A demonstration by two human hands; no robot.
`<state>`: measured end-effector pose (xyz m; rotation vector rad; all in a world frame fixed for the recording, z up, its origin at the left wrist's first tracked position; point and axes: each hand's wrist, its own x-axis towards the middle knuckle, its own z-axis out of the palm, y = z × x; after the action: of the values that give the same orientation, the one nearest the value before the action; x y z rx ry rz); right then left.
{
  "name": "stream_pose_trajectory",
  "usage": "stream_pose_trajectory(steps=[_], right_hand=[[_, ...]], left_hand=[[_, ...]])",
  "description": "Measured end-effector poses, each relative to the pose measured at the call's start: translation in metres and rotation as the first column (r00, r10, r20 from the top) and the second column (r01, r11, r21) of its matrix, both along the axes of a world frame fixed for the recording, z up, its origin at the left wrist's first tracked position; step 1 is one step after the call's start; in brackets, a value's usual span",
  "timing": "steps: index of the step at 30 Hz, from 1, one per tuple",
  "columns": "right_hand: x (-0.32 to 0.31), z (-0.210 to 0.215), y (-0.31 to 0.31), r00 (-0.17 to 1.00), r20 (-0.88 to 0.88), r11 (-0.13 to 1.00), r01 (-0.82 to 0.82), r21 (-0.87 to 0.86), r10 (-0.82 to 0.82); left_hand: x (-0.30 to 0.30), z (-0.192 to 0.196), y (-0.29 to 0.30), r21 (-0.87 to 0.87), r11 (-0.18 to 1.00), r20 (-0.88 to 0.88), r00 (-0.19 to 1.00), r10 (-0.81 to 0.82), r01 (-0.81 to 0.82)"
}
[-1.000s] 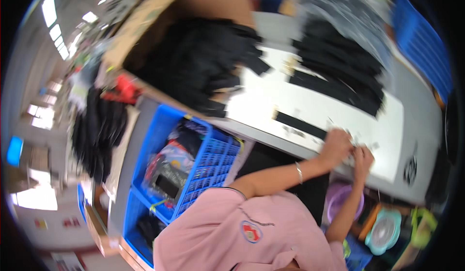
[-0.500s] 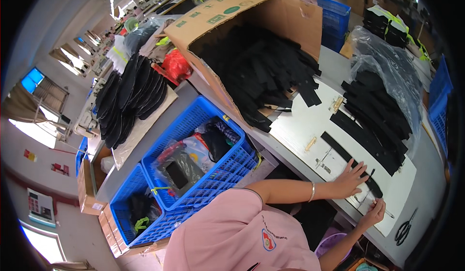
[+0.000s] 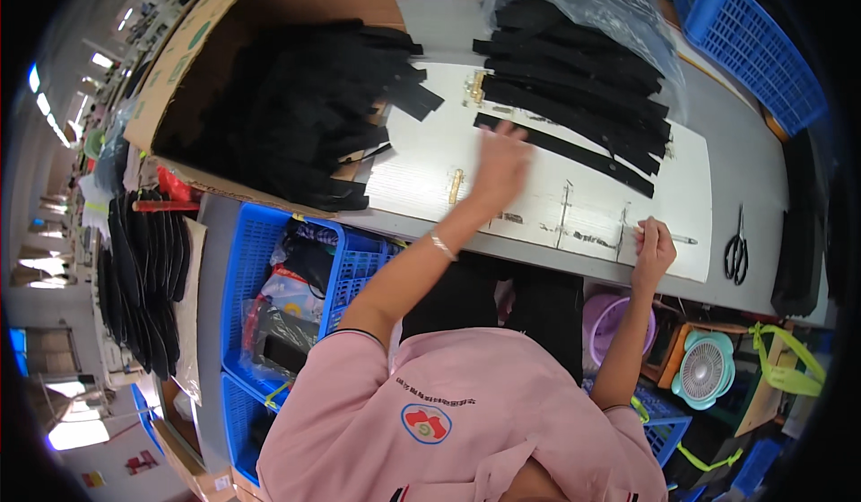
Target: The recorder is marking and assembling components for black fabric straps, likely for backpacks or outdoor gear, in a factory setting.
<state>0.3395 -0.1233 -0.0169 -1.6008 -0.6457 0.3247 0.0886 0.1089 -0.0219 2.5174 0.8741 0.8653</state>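
Note:
A long black fabric strip (image 3: 583, 154) lies slantwise on the white board (image 3: 421, 170), just in front of a pile of similar black strips (image 3: 574, 62). My left hand (image 3: 504, 165) is over the strip's left end, its fingers curled and smeared by motion, so whether it grips the strip is unclear. Near the board's front right, my right hand (image 3: 656, 246) is closed with a slim silver pen-like tool (image 3: 686, 239) in its fingers. Dark marks and thin lines (image 3: 565, 206) show on the board between my hands.
At the left, a cardboard box (image 3: 170, 98) lies with its open side facing the board, full of black strips. Black scissors (image 3: 737, 255) rest right of the board. Blue crates (image 3: 235, 278) stand below at left; another blue basket (image 3: 753, 49) is at the far right.
The strip that lay under my hands at the board's front is now farther back, beside the pile. My left hand has moved away from my right, to its left end. The view has turned.

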Motion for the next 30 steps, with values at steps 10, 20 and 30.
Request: stream_pose_trajectory(steps=[10,20,30], right_hand=[[0.001,-0.001,0.005,0.997,-0.014,0.996,-0.078,-0.043,0.077],[-0.011,0.008,0.008,0.999,0.011,0.999,-0.034,0.005,0.034],[-0.007,0.005,0.008,0.998,0.037,0.999,-0.044,0.014,0.043]], left_hand=[[-0.142,0.013,0.15,0.531,0.788,-0.326,0.784,0.529,-0.311],[-0.127,0.028,0.112,0.411,0.894,-0.25,0.92,0.301,-0.18],[-0.167,0.047,0.141,0.486,0.859,-0.453,0.794,0.407,-0.163]])
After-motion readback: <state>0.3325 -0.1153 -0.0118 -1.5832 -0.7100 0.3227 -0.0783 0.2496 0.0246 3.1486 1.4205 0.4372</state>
